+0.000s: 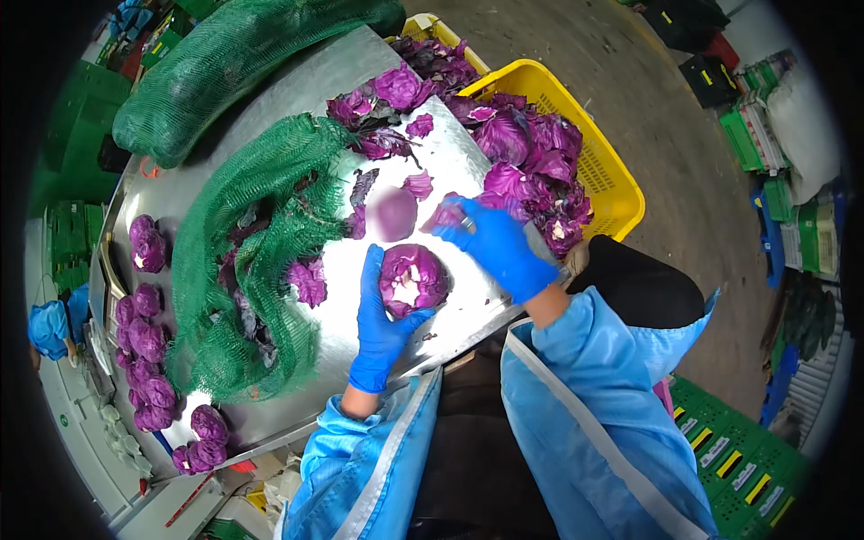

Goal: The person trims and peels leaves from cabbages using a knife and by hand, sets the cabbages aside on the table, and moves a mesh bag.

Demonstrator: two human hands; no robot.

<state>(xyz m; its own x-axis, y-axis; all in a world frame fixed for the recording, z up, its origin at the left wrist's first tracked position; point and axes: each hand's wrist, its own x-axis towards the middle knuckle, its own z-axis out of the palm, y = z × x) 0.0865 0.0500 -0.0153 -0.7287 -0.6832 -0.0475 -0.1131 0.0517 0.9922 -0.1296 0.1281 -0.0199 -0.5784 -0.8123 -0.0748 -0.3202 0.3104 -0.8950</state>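
My left hand (pixel 376 328), in a blue glove, cups a trimmed red cabbage (pixel 432 270) on the metal table, its pale cut stem facing up. My right hand (pixel 504 247), also gloved in blue, pinches a purple cabbage leaf (pixel 445 216) just above and right of that cabbage. A round purple shape (pixel 391 214), smeared and hard to make out, lies beyond the cabbage. Loose leaves (pixel 418 184) are scattered past it on the tabletop. The inner side of my right fingers is partly hidden.
A yellow crate (pixel 621 193) full of purple leaves stands at the table's right edge, another yellow crate (pixel 445 33) behind it. Green netting (pixel 216 234) with leaves lies left of my hands; a full net sack (pixel 234 72) is beyond. Several cabbages (pixel 144 337) line the left edge.
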